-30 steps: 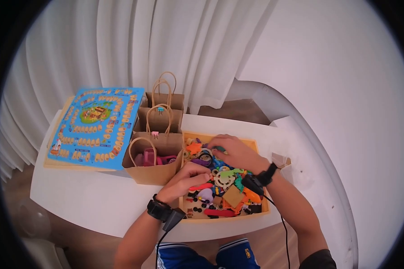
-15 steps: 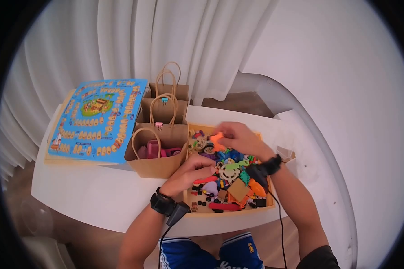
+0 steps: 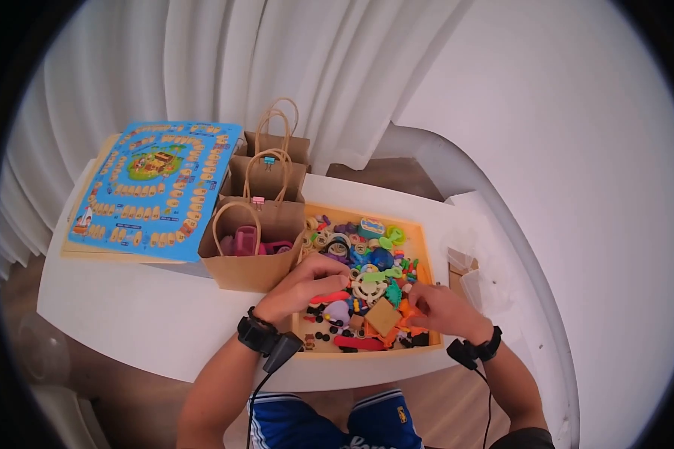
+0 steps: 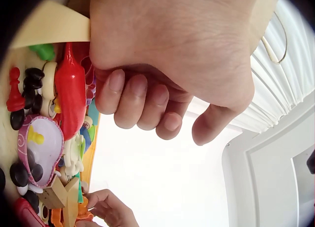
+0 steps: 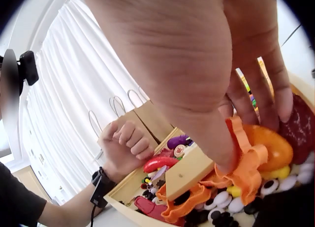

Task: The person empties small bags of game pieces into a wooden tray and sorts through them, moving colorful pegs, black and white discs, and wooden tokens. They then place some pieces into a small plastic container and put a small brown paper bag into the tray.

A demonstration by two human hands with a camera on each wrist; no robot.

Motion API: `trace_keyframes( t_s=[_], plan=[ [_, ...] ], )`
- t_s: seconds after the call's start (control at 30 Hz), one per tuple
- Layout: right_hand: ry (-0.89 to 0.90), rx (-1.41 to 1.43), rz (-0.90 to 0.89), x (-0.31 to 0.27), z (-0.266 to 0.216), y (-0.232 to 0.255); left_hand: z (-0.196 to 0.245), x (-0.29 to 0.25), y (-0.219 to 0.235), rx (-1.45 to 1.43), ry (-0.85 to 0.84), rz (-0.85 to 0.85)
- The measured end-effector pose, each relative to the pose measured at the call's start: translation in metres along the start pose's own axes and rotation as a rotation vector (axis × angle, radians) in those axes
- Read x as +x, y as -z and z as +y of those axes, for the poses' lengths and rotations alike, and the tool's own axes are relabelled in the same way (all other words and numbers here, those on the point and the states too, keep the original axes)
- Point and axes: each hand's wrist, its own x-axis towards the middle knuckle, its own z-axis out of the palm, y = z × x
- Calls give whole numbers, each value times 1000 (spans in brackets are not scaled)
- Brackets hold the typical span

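Observation:
My right hand (image 3: 445,310) is low at the right side of a shallow wooden tray (image 3: 430,247) full of small toys. In the right wrist view its thumb lies against an orange cookie cutter (image 5: 248,165), with the fingers on the cutter's far side. An orange oval piece (image 5: 270,145) and a dark red piece (image 5: 300,126) lie by those fingertips. My left hand (image 3: 311,284) hangs over the tray's left edge, fingers loosely curled and holding nothing. Near it are a red pepper-shaped toy (image 4: 71,94) and a lilac heart-shaped dish (image 4: 44,148).
Several brown paper bags (image 3: 251,273) stand in a row left of the tray, the nearest with pink items inside. A blue game board (image 3: 157,191) lies beyond them. A torn clear package (image 3: 468,273) sits right of the tray on the white table (image 3: 135,299).
My right hand lifted an orange piece from the tray's upper left and moved down to the lower right; the upper-left spot now shows other toys. My left hand stays at the left edge.

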Motion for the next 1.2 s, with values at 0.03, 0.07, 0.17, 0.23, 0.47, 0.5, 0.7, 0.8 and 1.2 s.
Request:
trace_keyframes(
  t_s=[0.03,0.07,0.17,0.23,0.47,0.5,0.7,0.8,1.2],
  plan=[
    [-31,9,66,-1,-4,-5,-2,0,1,6,1,7],
    [-61,19,131,0,-8,-8,-4,0,2,3,5,-2],
    [-16,140,90,3,-7,-5,-2,-1,1,-21,12,6],
    [-3,88,41,4,-10,4,0,-1,-4,-56,10,43],
    [-35,308,133,19,-12,37,-3,-1,-3,-53,-3,31],
    [-31,376,141,27,-19,46,-1,-1,-4,-45,2,32],
    [185,732,412,112,-96,86,1,0,1,-33,38,-28],
    [293,821,375,169,-117,88,-1,0,2,-27,39,-35],
    [309,374,437,167,-95,67,-7,0,0,-77,44,-11]
  ],
)
